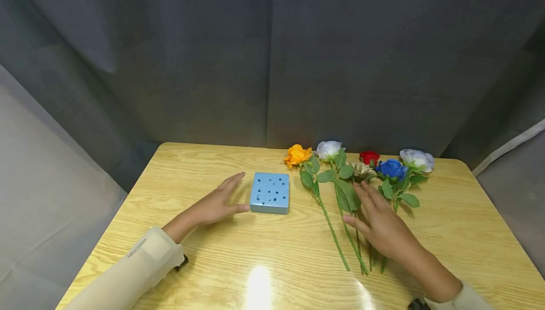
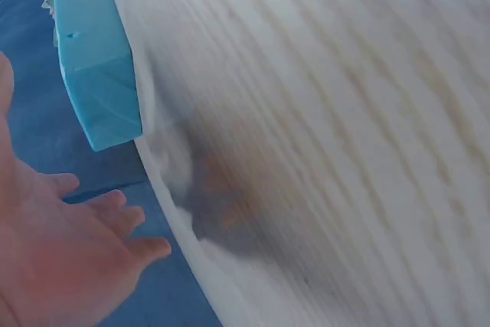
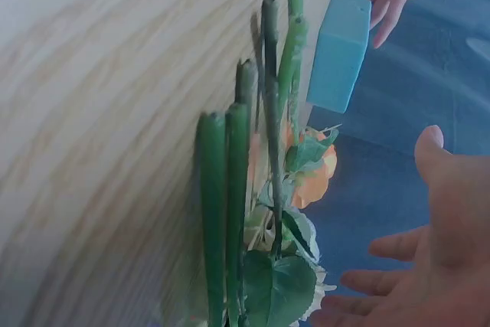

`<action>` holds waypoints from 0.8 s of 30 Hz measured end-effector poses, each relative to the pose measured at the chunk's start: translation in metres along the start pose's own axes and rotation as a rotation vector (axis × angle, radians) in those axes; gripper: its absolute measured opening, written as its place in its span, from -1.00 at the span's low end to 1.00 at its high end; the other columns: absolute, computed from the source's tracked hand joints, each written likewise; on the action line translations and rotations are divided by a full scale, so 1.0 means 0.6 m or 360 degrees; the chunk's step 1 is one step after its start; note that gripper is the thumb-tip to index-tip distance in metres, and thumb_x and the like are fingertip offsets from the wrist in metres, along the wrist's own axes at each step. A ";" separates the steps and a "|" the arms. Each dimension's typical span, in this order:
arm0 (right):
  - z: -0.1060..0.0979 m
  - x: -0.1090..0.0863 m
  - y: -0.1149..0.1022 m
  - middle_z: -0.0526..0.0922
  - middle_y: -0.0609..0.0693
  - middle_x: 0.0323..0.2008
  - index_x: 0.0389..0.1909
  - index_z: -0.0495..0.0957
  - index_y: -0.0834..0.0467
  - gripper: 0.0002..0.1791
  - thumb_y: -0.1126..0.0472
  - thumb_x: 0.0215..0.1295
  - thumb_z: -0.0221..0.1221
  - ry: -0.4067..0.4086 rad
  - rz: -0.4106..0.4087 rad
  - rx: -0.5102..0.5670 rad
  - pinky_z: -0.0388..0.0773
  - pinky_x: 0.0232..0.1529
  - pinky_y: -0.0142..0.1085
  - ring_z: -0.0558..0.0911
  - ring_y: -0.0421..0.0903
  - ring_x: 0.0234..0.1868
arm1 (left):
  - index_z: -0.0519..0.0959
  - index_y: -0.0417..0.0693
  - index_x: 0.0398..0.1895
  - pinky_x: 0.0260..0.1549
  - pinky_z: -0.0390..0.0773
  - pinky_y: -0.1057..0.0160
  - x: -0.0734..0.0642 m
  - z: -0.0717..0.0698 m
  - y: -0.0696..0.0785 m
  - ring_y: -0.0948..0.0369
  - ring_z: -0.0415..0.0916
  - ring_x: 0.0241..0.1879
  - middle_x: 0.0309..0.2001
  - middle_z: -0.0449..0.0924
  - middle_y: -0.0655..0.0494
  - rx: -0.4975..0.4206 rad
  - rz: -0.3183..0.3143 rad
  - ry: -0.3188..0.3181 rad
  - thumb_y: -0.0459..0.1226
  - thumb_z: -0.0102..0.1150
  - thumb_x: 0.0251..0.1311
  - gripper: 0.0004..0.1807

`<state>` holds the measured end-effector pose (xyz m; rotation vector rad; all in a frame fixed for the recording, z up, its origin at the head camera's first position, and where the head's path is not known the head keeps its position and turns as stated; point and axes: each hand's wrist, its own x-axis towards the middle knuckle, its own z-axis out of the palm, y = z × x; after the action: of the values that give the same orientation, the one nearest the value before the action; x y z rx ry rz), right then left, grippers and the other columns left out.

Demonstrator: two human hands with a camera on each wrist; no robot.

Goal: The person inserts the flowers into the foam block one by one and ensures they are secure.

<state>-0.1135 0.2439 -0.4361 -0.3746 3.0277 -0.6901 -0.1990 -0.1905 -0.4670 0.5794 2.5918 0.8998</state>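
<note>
A light blue square block [image 1: 269, 193] with several small holes in its top lies on the table. My left hand [image 1: 217, 204] hovers just left of it, fingers extended and thumb near the block's side, holding nothing. Over the artificial flowers at the right is my right hand [image 1: 383, 225], fingers spread and nothing in its grasp. Those flowers lie with heads toward the far edge: an orange flower [image 1: 297, 155], a white flower [image 1: 329, 150], a red flower [image 1: 369, 157], a blue flower [image 1: 391, 169], a beige flower [image 1: 362, 170] and another white one [image 1: 417, 159]. In the right wrist view their green stems [image 3: 214, 212] point past the hand.
The wooden table [image 1: 204, 272] has its far edge close behind the flower heads. A dark grey curtain [image 1: 204, 64] hangs beyond that edge, and paler cloth [image 1: 42, 196] stands at the left side.
</note>
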 end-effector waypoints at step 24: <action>0.023 0.001 -0.021 0.06 0.34 0.59 0.65 -0.02 0.18 -0.01 -0.33 0.48 0.07 -0.0019 -0.0034 0.0180 0.25 0.26 0.47 0.15 0.48 0.50 | -0.14 0.18 0.71 0.44 0.18 -0.26 0.060 0.011 -0.003 -0.04 -0.02 0.60 0.67 -0.12 0.13 -0.0237 0.0126 -0.0064 0.12 0.61 -0.04 0.37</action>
<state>-0.1105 0.2268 -0.4434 -0.4063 2.9603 -0.8523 -0.2273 -0.1712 -0.4793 0.6549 2.4554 1.0841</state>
